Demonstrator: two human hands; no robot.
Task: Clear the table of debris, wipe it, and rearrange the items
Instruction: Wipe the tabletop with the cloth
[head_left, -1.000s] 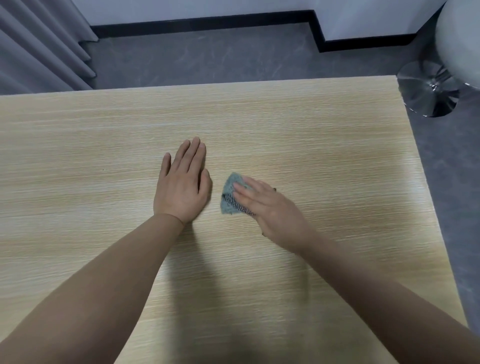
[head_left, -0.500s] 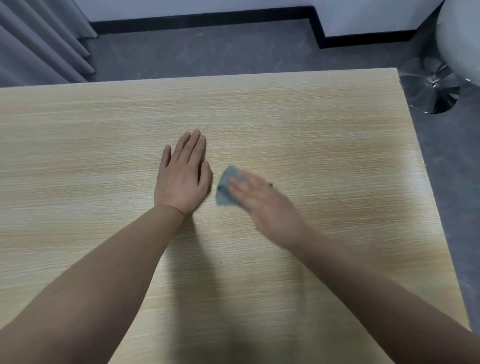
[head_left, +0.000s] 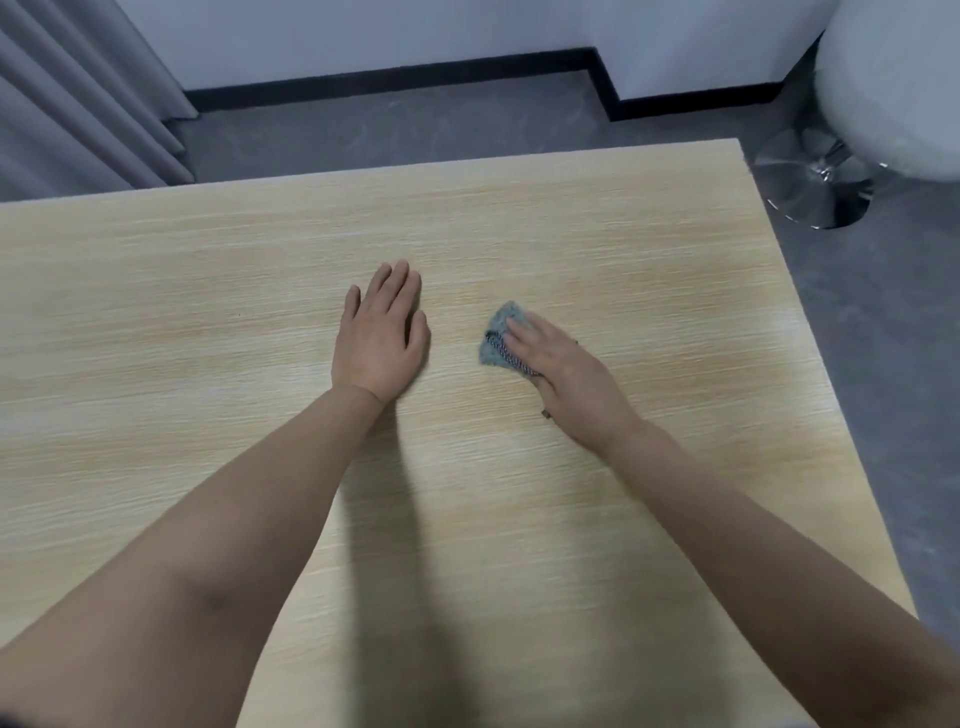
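While a person is leaning over a pale wood-grain table (head_left: 597, 218), their right hand (head_left: 563, 371) is pressing a small cleaning cloth (head_left: 500, 340) flat against the tabletop, a little right of centre. That hand's fingers are lying straight over the cloth, covering its near half rather than curling round it. Their left hand (head_left: 382, 338) is resting palm down on the bare wood just beside it, fingers together and straight, holding nothing.

Judging by how it is crumpling under the palm, the cloth is soft, light and limp (it would likely bunch or slip out if pushed only by its edge), so spreading the palm over its middle looks like the surest hold for wiping. It is showing as a grey-blue, roughly triangular wad with a darker striped band along its left edge.

A grey curtain (head_left: 78, 93) is hanging at far left, and a stool's chrome base (head_left: 810, 187) is standing on the floor beyond the table's far right corner.
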